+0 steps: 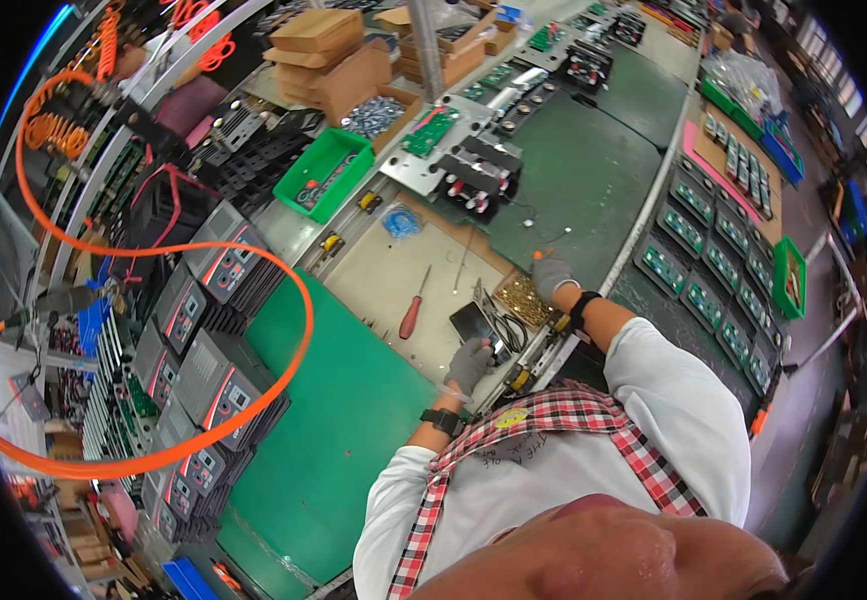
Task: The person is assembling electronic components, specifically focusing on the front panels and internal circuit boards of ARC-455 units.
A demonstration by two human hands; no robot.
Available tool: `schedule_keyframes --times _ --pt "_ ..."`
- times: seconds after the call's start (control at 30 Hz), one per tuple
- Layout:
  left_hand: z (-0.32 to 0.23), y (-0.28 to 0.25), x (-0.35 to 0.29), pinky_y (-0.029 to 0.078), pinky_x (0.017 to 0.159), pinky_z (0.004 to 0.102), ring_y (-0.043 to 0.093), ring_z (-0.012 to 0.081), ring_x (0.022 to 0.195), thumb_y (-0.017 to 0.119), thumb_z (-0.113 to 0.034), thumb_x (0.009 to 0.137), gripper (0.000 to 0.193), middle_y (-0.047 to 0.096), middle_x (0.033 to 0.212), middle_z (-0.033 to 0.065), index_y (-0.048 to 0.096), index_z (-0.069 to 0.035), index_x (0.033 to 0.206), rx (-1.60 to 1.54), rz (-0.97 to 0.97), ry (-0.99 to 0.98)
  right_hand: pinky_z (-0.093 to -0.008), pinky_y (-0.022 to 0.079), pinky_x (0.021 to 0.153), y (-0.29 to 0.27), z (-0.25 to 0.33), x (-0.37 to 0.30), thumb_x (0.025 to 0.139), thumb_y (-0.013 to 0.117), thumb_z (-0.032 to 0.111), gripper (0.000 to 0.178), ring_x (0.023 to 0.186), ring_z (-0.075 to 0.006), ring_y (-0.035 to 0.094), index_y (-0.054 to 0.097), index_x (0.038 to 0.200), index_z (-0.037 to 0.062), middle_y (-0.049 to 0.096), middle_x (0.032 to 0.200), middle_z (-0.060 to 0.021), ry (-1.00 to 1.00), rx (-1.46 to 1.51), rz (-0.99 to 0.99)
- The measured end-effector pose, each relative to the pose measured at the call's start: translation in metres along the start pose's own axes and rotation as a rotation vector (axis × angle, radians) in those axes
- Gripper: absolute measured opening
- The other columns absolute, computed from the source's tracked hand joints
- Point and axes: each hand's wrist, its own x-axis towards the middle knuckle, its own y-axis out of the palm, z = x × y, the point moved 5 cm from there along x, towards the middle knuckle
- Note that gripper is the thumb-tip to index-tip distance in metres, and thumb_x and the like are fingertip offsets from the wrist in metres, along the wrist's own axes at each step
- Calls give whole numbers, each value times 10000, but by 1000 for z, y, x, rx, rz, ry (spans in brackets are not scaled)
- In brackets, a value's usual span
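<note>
My left hand (469,366), in a grey glove, has its fingers curled at the near edge of a black phone-like device (473,324) in the shallow bench recess. A dark cable (509,332) lies beside the device. Farther right, my right hand (553,273), gloved too with an orange fingertip, has bent fingers at the edge of the green mat. Whatever is between them is too small to make out. Just below that hand is a heap of brass-coloured screws (521,302). A red-handled screwdriver (411,316) rests left of the device.
Grey panelled housings (218,375) stand stacked at left, near a looping orange air hose (305,320). A green bin (324,175) and a metal fixture (473,175) sit beyond the recess. Trays of circuit boards (703,305) occupy the right side. A blue wire coil (401,222) lies in the recess.
</note>
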Motion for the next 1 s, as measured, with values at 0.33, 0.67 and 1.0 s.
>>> schedule_keyframes --times 0.33,0.67,1.0 --pt "9 -23 -5 488 524 252 532 118 618 502 -153 812 267 529 753 54 493 5 1027 6 -125 -15 -370 448 720 -8 -39 25 721 470 143 184 823 -273 576 585 853 86 617 825 -109 -127 -48 -553" --pt "44 -52 -61 477 539 275 535 139 605 511 -174 770 280 537 747 71 517 -9 997 72 -503 -38 -396 436 776 -3 -137 152 809 405 348 401 936 -346 533 568 986 28 556 1059 -149 252 408 -299" --pt "39 -31 -150 481 575 290 565 154 639 479 -196 798 294 565 797 94 516 -1 1015 112 -793 -99 -420 436 766 27 -215 362 777 438 401 441 902 -374 544 600 932 22 560 986 -213 -196 186 -434"
